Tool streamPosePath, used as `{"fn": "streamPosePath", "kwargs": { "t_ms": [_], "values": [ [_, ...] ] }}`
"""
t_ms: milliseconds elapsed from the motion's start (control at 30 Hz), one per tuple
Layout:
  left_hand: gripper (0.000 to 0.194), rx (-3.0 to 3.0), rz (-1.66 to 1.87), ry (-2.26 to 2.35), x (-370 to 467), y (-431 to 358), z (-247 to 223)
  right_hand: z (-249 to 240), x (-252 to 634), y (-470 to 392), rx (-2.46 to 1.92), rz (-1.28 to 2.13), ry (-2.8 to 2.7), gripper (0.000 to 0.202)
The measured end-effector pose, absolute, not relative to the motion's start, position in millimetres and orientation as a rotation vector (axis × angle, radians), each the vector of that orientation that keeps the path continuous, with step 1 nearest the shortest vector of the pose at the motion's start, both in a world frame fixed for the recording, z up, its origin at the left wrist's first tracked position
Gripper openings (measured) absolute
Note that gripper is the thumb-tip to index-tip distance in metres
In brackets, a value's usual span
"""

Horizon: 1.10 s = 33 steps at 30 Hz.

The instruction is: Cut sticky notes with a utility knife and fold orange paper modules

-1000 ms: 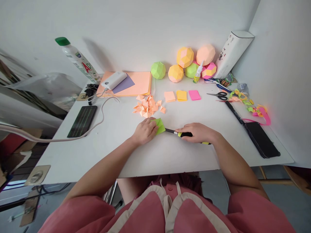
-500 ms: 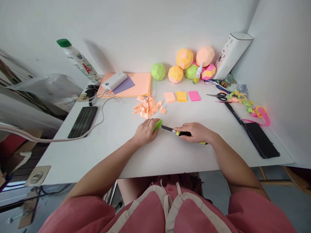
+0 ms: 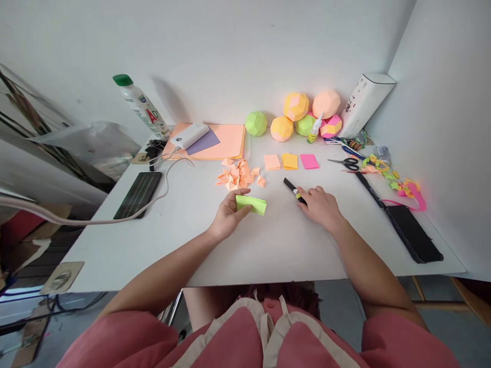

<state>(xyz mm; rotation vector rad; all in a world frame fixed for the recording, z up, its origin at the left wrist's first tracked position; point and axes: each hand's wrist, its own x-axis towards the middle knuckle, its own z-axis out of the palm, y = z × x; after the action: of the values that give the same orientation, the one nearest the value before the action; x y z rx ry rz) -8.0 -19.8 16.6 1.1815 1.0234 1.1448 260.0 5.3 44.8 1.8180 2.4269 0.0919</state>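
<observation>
Between the thumb and fingers of my left hand [image 3: 227, 215] is a folded piece of green paper [image 3: 253, 205], its long side facing me. My right hand [image 3: 321, 206] is closed over the handle of a utility knife [image 3: 290, 185], whose dark blade points away and to the left, low over the table. Most of the knife's handle is hidden under my palm. Just beyond my left hand lies a heap of folded peach paper pieces [image 3: 238, 175]. Three small stacks stand in a row behind the knife: peach [image 3: 272, 162], orange [image 3: 290, 161] and pink [image 3: 309, 161].
Faceted paper balls [image 3: 281, 129] and a glue bottle [image 3: 314, 130] stand by the wall. Scissors [image 3: 350, 163] and a black phone-like case [image 3: 413, 232] lie at right. Peach sheets [image 3: 230, 134], a power bank [image 3: 191, 136] and a dark phone [image 3: 138, 194] are at left.
The green paper has turned to show its broad face in my left hand. My right hand and the knife have moved right, away from the paper, and the blade now angles farther away from me.
</observation>
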Motion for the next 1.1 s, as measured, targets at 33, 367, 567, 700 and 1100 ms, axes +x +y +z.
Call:
{"fn": "streamPosePath", "kwargs": {
  "t_ms": [33,367,567,700,1100],
  "values": [
    [0.046,1.146,1.145,1.0,-7,-21,18,44,259,5,1.824,0.124,2.477,0.047],
    [0.03,1.265,1.023,0.896,9,-34,13,23,203,-27,1.437,-0.619,3.446,0.039],
    [0.032,1.487,1.073,0.857,7,-32,7,15,199,-24,1.462,-0.298,3.379,0.023],
    [0.039,1.486,0.954,0.813,6,-30,2,14,200,-20,1.458,-0.244,3.132,0.025],
    [0.017,1.439,1.011,1.083,7,-31,16,18,200,-19,1.55,-1.055,3.323,0.01]
  ]
}}
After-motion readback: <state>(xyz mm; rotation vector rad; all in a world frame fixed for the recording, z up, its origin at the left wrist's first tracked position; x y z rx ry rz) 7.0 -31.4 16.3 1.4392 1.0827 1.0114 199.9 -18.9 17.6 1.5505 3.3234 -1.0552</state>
